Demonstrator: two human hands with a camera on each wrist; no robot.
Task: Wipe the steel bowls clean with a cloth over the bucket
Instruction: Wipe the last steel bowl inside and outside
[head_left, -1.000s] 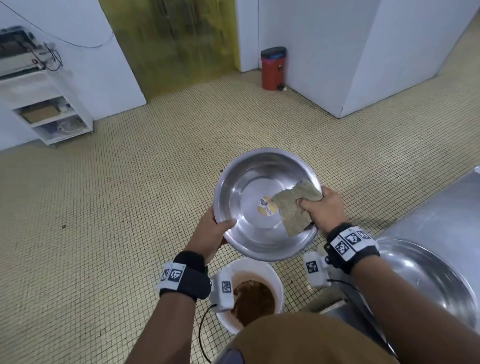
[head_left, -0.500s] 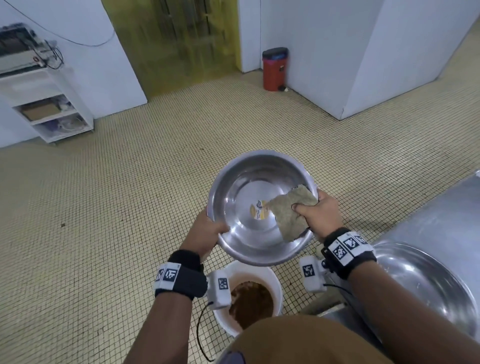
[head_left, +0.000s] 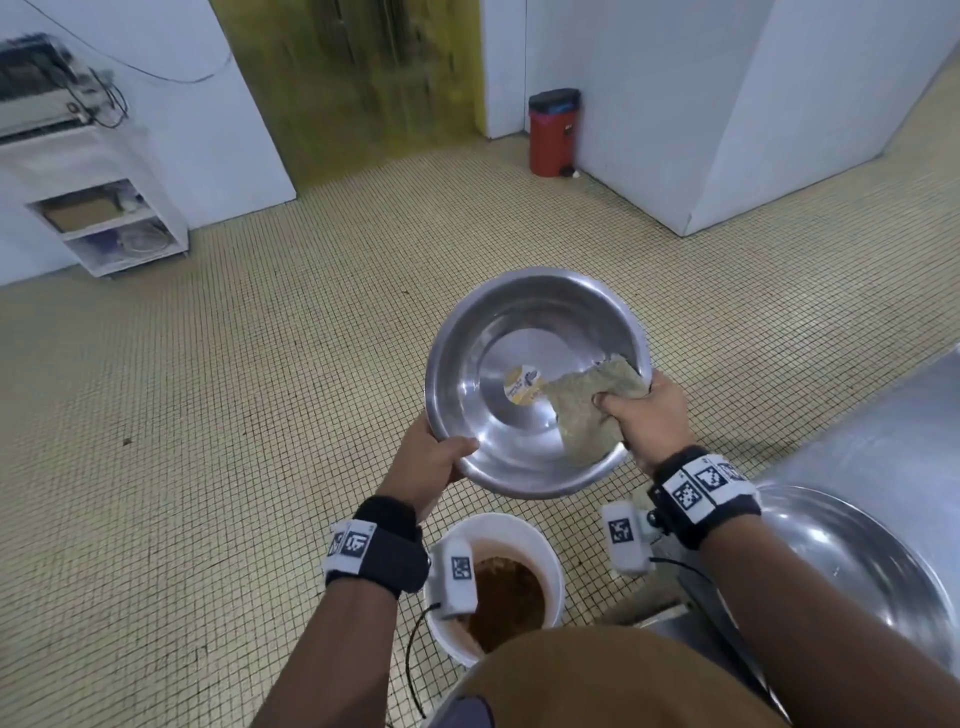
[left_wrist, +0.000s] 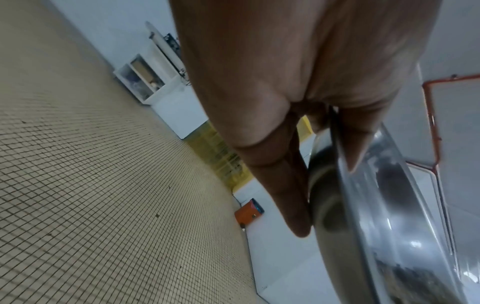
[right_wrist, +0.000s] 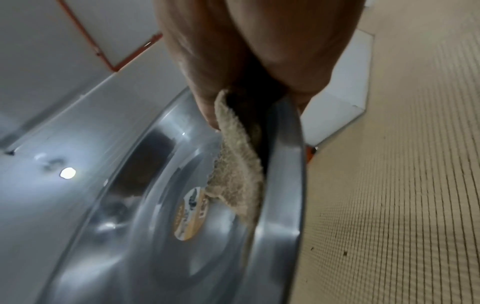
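A steel bowl (head_left: 498, 364) with a round yellow sticker (head_left: 524, 384) on its bottom is held tilted above a white bucket (head_left: 550, 561) of brown liquid. My left hand (head_left: 431, 462) grips the bowl's near left rim, thumb inside and fingers (left_wrist: 283, 185) flat under the bowl (left_wrist: 389, 216). My right hand (head_left: 644, 415) pinches a beige cloth (head_left: 587, 415) against the bowl's right rim. In the right wrist view the cloth (right_wrist: 239, 170) hangs inside the bowl (right_wrist: 155, 216) from that hand (right_wrist: 249, 61).
A second large steel bowl (head_left: 852, 561) rests on the steel counter (head_left: 883, 426) at my right. A red pedal bin (head_left: 553, 132) stands by the far white wall, and a white shelf unit (head_left: 98, 208) at the far left. Tiled floor spreads all around.
The right hand and cloth slid from the bowl's inner wall out to its right rim. The bowl shifted slightly with the left hand still on it.
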